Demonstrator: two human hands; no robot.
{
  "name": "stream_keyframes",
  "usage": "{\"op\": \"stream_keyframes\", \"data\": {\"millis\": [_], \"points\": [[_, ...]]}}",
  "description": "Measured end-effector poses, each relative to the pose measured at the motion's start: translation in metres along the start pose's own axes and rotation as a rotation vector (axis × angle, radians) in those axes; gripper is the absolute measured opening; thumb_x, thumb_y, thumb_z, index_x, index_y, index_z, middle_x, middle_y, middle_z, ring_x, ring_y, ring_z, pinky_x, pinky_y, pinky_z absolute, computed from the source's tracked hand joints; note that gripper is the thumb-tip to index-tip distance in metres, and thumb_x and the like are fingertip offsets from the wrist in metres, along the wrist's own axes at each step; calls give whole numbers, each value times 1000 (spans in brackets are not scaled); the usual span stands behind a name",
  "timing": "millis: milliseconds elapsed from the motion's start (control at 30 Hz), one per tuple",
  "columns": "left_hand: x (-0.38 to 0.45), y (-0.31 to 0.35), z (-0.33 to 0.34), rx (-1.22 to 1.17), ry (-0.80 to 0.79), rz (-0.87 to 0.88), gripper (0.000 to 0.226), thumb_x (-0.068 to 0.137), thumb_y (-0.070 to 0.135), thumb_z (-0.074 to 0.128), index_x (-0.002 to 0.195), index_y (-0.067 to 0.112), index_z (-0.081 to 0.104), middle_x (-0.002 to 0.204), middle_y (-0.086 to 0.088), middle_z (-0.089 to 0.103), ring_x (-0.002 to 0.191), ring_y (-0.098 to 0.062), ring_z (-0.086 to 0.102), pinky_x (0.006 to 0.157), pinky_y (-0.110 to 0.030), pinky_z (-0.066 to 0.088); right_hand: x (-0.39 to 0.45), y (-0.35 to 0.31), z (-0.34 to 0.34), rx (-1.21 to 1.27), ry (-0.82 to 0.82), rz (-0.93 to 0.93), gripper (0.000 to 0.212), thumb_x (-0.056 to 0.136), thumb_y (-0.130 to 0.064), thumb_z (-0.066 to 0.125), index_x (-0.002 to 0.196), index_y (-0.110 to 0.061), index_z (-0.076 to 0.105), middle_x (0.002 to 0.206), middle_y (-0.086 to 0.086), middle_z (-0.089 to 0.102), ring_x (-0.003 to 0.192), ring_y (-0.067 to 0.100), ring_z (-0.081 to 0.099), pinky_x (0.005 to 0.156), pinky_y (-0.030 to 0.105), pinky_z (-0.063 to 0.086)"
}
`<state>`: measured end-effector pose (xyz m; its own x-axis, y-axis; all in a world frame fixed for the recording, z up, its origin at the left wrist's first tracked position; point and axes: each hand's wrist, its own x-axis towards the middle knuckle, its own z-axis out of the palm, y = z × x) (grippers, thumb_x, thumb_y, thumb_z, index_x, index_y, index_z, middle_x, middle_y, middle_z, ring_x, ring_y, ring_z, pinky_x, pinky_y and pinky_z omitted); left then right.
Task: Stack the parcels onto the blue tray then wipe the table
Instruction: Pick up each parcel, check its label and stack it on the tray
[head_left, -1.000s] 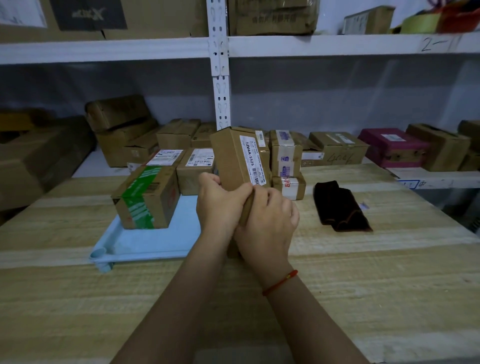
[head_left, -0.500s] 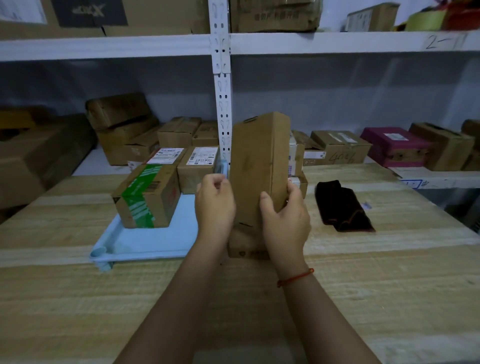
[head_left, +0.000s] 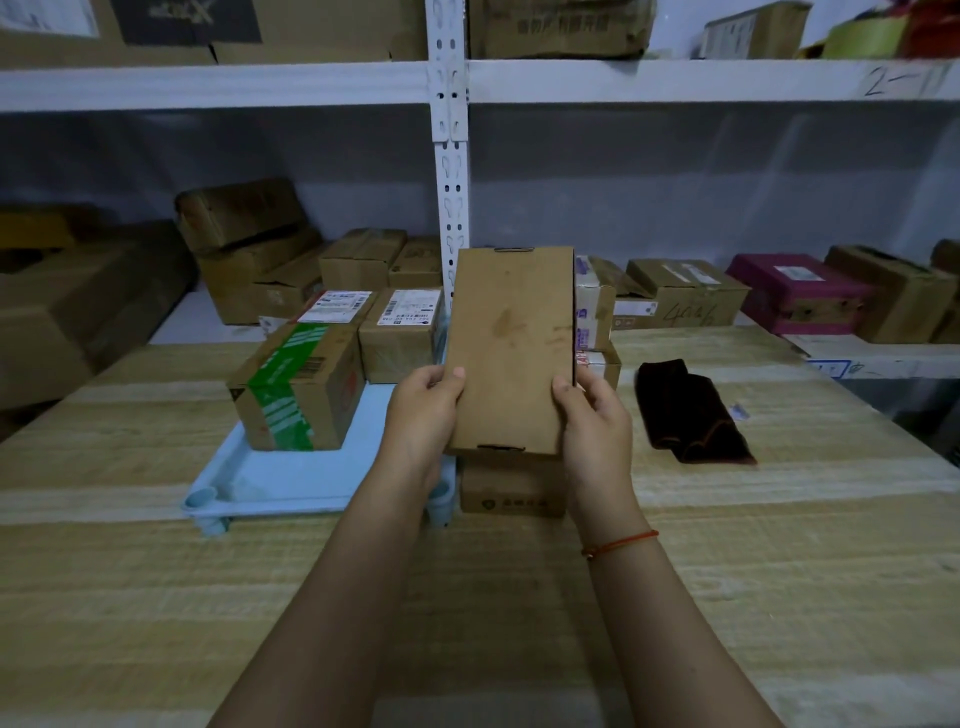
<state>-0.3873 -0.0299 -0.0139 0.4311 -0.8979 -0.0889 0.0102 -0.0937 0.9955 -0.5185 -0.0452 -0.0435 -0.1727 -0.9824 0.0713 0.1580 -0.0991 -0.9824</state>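
I hold a flat brown parcel (head_left: 511, 348) upright in front of me, its plain face toward the camera. My left hand (head_left: 423, 415) grips its lower left edge and my right hand (head_left: 592, 421) grips its lower right edge. Below it another brown parcel (head_left: 511, 491) lies on the table beside the blue tray (head_left: 291, 478). On the tray stand a parcel with green tape (head_left: 298, 387) and two parcels with white labels (head_left: 400, 343) behind it. More small parcels (head_left: 595, 317) sit partly hidden behind the held one. A dark cloth (head_left: 691, 413) lies to the right.
The wooden table (head_left: 779, 571) stretches toward me. Behind it a white rack (head_left: 449, 156) holds several cardboard boxes, a magenta box (head_left: 797, 293) at right and large cartons at left.
I have turned the parcel from its labelled side to its plain face and lowered it slightly; my hands moved apart to its two lower edges.
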Motion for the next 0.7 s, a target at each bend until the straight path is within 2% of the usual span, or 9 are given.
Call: {"op": "stream_keyframes", "data": {"millis": [67,167,267,333,367,433,500,567,700], "points": [[-2,3,-2,-47,5,-13,29,98,26,53,120,10,62,108,-6,68,86,-13,61,63,-26,45,2,-1,-1,39,-17,25,39,97,-19,55,135,-9,55,122,4,66,109,14,63,82,23,54],[-5,9,-5,-107,21,-11,21,96,26,56,109,13,66,99,-5,70,83,-14,63,62,-26,46,4,-4,0,96,-17,80,32,97,-22,55,127,-12,62,114,4,69,107,19,66,84,30,55],[-10,16,-8,-195,19,-10,17,95,27,57,96,17,70,82,1,71,70,-10,63,57,-23,45,4,-9,-1,179,-40,184,19,89,-29,56,92,-21,73,98,6,73,101,28,68,89,46,54],[-10,18,-10,-261,30,-10,20,94,29,56,85,19,71,72,4,70,68,-11,63,61,-25,47,4,-13,-2,276,-67,215,20,88,-30,55,86,-21,72,91,5,74,94,26,68,86,45,53],[-9,19,-11,-301,32,-8,22,94,30,55,86,17,70,74,3,70,71,-13,64,66,-27,50,4,-15,-3,308,-88,210,20,91,-29,53,88,-21,70,85,2,74,89,22,68,81,42,52],[-8,20,-12,-373,19,7,25,95,29,52,101,11,68,82,-2,72,80,-15,67,74,-32,54,3,-18,-3,348,-122,198,22,96,-33,48,95,-22,67,81,-2,73,85,17,67,77,36,50],[-8,23,-12,-447,15,21,25,97,25,51,107,7,64,86,-5,72,80,-14,68,68,-29,57,0,-22,-3,335,-123,193,33,99,-42,44,117,-22,63,97,1,73,95,19,67,77,35,52],[-10,26,-12,-501,17,22,20,97,21,51,100,6,63,91,-7,70,84,-15,70,66,-27,60,-2,-25,-1,308,-124,198,47,99,-52,40,133,-23,56,116,6,69,104,25,67,84,38,54],[-14,29,-11,-494,22,64,13,96,17,55,95,11,67,91,-7,73,91,-17,72,74,-27,60,-7,-31,0,289,-141,203,54,98,-57,37,138,-24,52,123,8,66,104,26,67,96,44,52]]}}
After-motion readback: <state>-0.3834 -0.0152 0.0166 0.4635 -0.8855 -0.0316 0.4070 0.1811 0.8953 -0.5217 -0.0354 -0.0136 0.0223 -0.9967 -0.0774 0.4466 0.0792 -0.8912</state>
